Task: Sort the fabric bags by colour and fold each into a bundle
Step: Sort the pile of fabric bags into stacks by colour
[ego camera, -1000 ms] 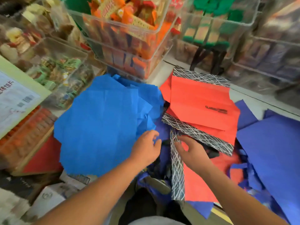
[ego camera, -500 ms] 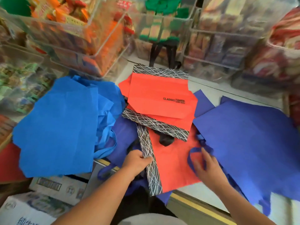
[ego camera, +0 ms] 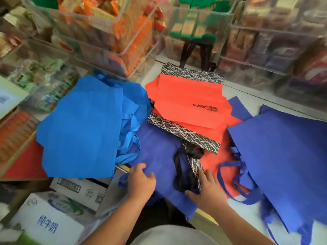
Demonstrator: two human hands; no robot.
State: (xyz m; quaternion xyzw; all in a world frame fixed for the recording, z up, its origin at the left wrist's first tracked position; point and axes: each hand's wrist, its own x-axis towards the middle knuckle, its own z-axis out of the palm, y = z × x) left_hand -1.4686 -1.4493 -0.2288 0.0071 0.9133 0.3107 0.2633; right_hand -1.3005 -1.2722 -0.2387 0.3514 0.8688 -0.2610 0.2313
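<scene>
A pile of light blue bags [ego camera: 83,124] lies at the left. Orange bags with black scribble-pattern trim [ego camera: 187,103] lie stacked in the middle. Dark blue bags [ego camera: 283,149] are spread at the right. One more dark blue bag [ego camera: 159,152] lies flat in front of me, partly over a lower orange bag [ego camera: 212,163] whose black handle [ego camera: 178,167] and trim edge show. My left hand [ego camera: 140,182] rests on this bag's left edge with relaxed fingers. My right hand [ego camera: 208,190] lies flat at the patterned trim and the bag's right edge, fingers spread.
Clear plastic bins [ego camera: 109,38] full of packaged snacks stand along the back and left. Cardboard cartons [ego camera: 53,214] sit below the counter edge at the lower left. A yellow-edged white counter [ego camera: 247,214] carries the bags.
A dark blue bag now lies over the left part of the lower orange bag. My left hand let go of the patterned trim and moved left; my right hand shifted left to the trim.
</scene>
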